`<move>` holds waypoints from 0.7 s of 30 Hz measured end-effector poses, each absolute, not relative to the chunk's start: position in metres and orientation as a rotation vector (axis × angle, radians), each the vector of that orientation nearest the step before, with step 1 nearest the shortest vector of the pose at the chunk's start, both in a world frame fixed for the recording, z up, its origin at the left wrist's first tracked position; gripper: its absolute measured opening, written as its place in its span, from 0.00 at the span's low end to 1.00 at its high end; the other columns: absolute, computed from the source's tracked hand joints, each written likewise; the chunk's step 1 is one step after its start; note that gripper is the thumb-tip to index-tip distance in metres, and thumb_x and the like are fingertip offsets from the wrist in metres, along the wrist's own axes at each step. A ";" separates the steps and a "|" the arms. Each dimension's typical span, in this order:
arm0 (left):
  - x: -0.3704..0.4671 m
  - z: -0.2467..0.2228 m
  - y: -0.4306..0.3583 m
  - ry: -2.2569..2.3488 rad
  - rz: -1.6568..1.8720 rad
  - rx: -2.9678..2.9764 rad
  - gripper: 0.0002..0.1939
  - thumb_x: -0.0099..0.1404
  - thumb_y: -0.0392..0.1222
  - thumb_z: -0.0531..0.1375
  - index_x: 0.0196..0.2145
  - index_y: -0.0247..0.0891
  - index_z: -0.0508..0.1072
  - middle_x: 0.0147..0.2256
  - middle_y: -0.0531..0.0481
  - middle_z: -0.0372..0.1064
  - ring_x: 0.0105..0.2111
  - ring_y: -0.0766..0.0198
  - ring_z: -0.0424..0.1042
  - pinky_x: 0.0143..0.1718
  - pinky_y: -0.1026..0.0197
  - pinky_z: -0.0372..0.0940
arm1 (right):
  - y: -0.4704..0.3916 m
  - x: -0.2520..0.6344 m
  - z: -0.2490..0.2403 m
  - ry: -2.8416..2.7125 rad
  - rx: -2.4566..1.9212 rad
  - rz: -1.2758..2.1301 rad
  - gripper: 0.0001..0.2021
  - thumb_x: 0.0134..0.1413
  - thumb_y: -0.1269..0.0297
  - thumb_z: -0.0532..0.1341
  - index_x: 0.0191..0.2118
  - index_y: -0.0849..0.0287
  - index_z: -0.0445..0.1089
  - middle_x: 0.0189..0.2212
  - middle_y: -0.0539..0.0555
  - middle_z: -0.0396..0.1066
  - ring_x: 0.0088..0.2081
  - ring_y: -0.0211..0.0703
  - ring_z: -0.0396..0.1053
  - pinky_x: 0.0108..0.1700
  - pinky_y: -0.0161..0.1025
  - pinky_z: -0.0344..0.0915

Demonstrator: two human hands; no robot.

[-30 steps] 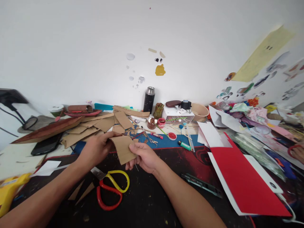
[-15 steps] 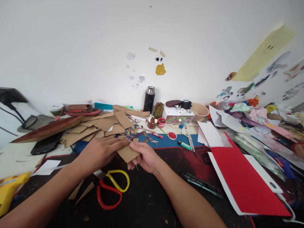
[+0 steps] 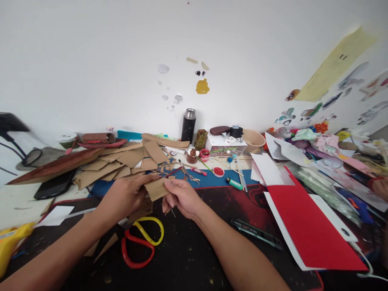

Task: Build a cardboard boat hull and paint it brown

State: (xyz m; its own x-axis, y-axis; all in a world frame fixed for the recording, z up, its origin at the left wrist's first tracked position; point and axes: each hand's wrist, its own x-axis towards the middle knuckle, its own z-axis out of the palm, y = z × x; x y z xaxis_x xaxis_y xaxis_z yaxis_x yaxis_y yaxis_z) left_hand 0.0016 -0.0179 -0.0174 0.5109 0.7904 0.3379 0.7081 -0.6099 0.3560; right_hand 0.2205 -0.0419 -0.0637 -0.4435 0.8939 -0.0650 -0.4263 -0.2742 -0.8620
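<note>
Left hand: the left hand [image 3: 125,197] is closed on the left end of a small cardboard piece [image 3: 156,188], thumb on top, fingers under it.
Right hand: the right hand [image 3: 181,197] pinches the right end of the same piece between thumb and fingers; a thin pin-like sliver sticks out below the fingers, too small to identify.
Cardboard piece: held just above the bench [image 3: 188,258], at the middle of the scene, between the two hands; it bends downward at the left hand, where a darker flap hangs.
Scissors: scissors [image 3: 140,242] with one yellow and one red loop lie flat on the dark mat, near side, just below the hands.
Cardboard heap: a pile of cardboard offcuts [image 3: 121,161] lies far left of the hands, spread toward the wall.
Phone: a dark phone [image 3: 53,186] lies at the left, beside the heap's near edge.
Red sheet: a red paper sheet [image 3: 306,230] lies on white paper at the right, well apart from the hands.
Cutter: a dark utility knife [image 3: 254,233] lies between the right forearm and the red sheet.
Flask: a black flask [image 3: 188,125] stands upright by the far wall, beyond the hands.
Small items: a red paint lid [image 3: 218,172] and a green lighter [image 3: 235,184] rest on the blue strip, far right of the hands.
Other person: part of a hand [image 3: 380,186] shows at the far right edge, among the clutter.
</note>
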 end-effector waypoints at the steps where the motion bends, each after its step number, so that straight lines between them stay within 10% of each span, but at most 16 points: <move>1: 0.002 -0.015 -0.018 1.266 0.723 2.604 0.27 0.64 0.35 0.55 0.55 0.43 0.85 0.48 0.43 0.88 0.42 0.49 0.87 0.44 0.53 0.79 | -0.042 0.221 -0.063 -1.015 -0.711 1.852 0.30 0.55 0.32 0.74 0.33 0.56 0.68 0.15 0.42 0.65 0.19 0.39 0.72 0.23 0.33 0.66; 21: -0.001 -0.018 -0.017 0.980 0.927 2.716 0.25 0.66 0.30 0.56 0.56 0.42 0.84 0.50 0.41 0.87 0.43 0.51 0.88 0.42 0.58 0.80 | -0.044 0.220 -0.066 -1.082 -0.637 1.944 0.32 0.56 0.29 0.72 0.38 0.57 0.69 0.16 0.45 0.70 0.21 0.42 0.75 0.26 0.33 0.68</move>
